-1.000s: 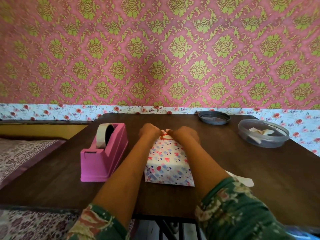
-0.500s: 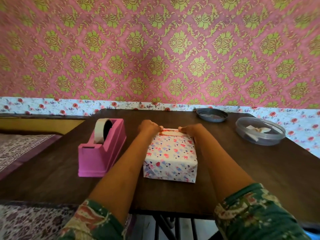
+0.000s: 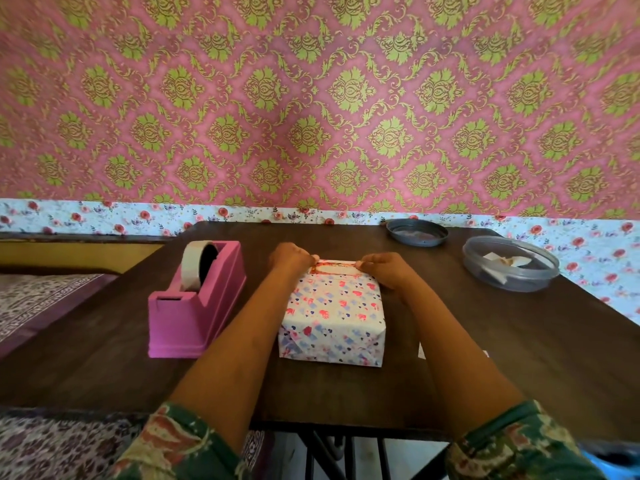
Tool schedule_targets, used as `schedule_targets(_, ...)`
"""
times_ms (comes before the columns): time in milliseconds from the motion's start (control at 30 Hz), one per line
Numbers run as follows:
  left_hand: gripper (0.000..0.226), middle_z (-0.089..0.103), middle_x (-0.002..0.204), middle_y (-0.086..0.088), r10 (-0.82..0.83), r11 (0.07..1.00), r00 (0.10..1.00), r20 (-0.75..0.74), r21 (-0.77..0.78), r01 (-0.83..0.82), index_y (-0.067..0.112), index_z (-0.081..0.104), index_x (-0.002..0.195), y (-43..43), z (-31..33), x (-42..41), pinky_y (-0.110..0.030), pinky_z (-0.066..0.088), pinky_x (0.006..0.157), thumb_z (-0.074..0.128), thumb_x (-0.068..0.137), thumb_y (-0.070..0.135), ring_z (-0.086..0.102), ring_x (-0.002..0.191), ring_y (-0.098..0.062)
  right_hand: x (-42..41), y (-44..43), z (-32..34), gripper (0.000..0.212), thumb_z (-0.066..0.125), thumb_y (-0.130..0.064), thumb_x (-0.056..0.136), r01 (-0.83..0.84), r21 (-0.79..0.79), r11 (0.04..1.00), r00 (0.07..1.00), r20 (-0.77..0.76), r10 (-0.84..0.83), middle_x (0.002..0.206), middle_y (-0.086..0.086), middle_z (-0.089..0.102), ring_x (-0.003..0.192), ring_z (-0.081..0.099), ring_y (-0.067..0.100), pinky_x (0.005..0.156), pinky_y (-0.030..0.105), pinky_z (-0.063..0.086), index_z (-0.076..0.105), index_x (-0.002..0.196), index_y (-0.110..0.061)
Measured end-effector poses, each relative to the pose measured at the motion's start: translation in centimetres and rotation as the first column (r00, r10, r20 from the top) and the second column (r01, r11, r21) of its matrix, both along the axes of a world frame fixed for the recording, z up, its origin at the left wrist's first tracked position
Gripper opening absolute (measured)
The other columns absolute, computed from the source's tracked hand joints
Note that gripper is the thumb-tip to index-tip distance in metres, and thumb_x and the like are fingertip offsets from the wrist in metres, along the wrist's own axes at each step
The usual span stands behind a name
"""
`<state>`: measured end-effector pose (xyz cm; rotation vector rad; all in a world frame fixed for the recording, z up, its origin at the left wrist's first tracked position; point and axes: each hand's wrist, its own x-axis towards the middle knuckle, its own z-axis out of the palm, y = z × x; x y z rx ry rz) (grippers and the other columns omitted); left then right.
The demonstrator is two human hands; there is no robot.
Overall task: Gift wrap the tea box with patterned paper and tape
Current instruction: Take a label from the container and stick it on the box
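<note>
Leftmost, a bed (image 3: 31,306) with a printed cover runs along the edge of the dark tabletop (image 3: 519,348). Next stands a pink tape dispenser (image 3: 194,313), its roll of tape (image 3: 192,268) upright and its cutter end toward the person, just beside the left forearm. The left hand (image 3: 291,259) has its fingers curled, pinching the paper (image 3: 332,306) at the far left corner of the tea box (image 3: 330,268).

That box lies flat mid-tabletop, straight ahead between the two forearms, and its long axis seems to run away from the person. Its top and near end are covered, the near end folded into triangles. At the far end a strip of red print shows between the hands, so that end looks unfinished. The right hand (image 3: 384,271) mirrors the left, fingers curled and pinching the paper at the far right corner.

Both hands are equally close to the open end, but the left is nearer the tape, so it seems the likelier one to fetch a strip.

Farther right, near the wall, a dark round lid (image 3: 417,242) lies rim up; I cannot tell whether anything is in it. Rightmost, a clear round tub (image 3: 512,284) holds a few pale paper scraps (image 3: 505,261).
</note>
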<state>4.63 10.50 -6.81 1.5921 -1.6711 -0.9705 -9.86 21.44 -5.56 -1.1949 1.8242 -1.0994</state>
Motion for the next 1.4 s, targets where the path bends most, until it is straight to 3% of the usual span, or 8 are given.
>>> schedule_targets(167,0.037,0.063,0.107,-0.011,0.011,1.0,1.0,-0.007,-0.006,-0.011,0.008,0.062,0.111,0.5,0.2,0.1,-0.037,0.051,0.091,0.07,0.08,0.028,0.06,0.102,-0.027,-0.8,0.8,0.0,0.063,0.057,-0.019,0.091,-0.123,0.062,0.99,0.991,0.055,0.119,0.131,0.014,0.051,0.104,0.052,0.021,0.089,0.034,0.043,0.027,0.145,-0.008)
schedule_targets(300,0.021,0.066,0.091,-0.012,-0.033,0.997,0.993,-0.115,-0.073,0.025,0.004,0.067,0.095,0.9,-0.1,0.6,-0.041,0.051,0.087,0.068,0.078,0.018,0.063,0.101,-0.034,-0.8,1.5,0.4,0.054,0.054,-0.011,0.092,-0.2,0.067,0.977,0.975,0.111,0.192,0.127,0.017,0.05,0.102,0.052,0.022,0.092,0.035,0.043,0.03,0.139,0.001)
schedule_targets(567,0.04,0.062,0.111,-0.012,0.016,1.0,1.0,0.004,0.005,-0.016,0.007,0.06,0.112,1.1,0.5,0.1,-0.034,0.051,0.088,0.07,0.08,0.03,0.06,0.098,-0.023,-1.2,1.3,0.0,0.074,0.055,-0.011,0.09,-0.214,0.096,0.972,0.969,0.149,0.198,0.144,0.015,0.037,0.126,0.044,0.029,0.107,0.042,0.036,0.011,0.149,-0.01)
schedule_targets(700,0.038,0.062,0.113,-0.01,0.006,0.997,0.981,0.196,-0.075,0.008,0.008,0.06,0.112,1.9,1.3,0.0,-0.032,0.047,0.086,0.061,0.087,0.036,0.058,0.103,-0.024,-0.4,1.7,0.0,0.072,0.055,-0.016,0.091,-0.164,0.094,0.982,0.984,0.092,0.156,0.149,0.014,0.029,0.13,0.04,0.03,0.108,0.04,0.034,0.011,0.149,-0.011)
schedule_targets(800,0.066,0.053,0.131,-0.012,-0.084,0.992,0.941,0.329,-0.061,0.11,0.009,0.051,0.127,3.0,2.3,-0.5,-0.038,0.044,0.095,0.05,0.085,0.059,0.05,0.118,-0.029,-0.1,1.9,-0.3,0.069,0.055,-0.019,0.092,-0.1,0.087,0.991,0.993,0.068,0.094,0.148,0.014,0.032,0.129,0.04,0.029,0.108,0.041,0.034,0.015,0.148,-0.009)
schedule_targets(967,0.091,0.024,0.149,-0.016,-0.194,0.979,0.901,0.388,0.014,0.204,0.017,0.026,0.143,5.0,2.0,-1.6,-0.05,0.034,0.107,0.067,0.072,0.059,0.03,0.135,-0.039,0.8,2.4,-0.6,0.044,0.043,-0.029,0.098,-0.027,0.151,0.988,0.994,0.105,0.011,0.129,0.016,0.053,0.111,0.054,0.028,0.084,0.035,0.041,0.041,0.132,-0.001)
schedule_targets(1167,0.078,0.033,0.147,-0.013,-0.162,0.987,0.976,0.145,0.03,0.16,0.011,0.029,0.143,5.2,2.6,0.2,-0.037,0.037,0.102,0.071,0.08,0.028,0.036,0.133,-0.032,1.1,2.7,-1.1,0.043,0.042,-0.031,0.098,0.021,0.141,0.99,0.99,0.135,-0.04,0.129,0.015,0.053,0.114,0.054,0.028,0.081,0.033,0.04,0.042,0.131,-0.003)
schedule_targets(1400,0.054,0.041,0.142,-0.015,-0.114,0.974,0.986,-0.121,0.181,0.135,0.009,0.047,0.134,4.8,2.7,2.5,-0.038,0.036,0.103,0.065,0.083,0.01,0.036,0.132,-0.032,1.1,2.9,-1.2,0.041,0.044,-0.03,0.097,0.028,0.113,0.993,0.984,0.174,-0.048,0.127,0.015,0.055,0.111,0.055,0.027,0.077,0.032,0.039,0.044,0.128,-0.003)
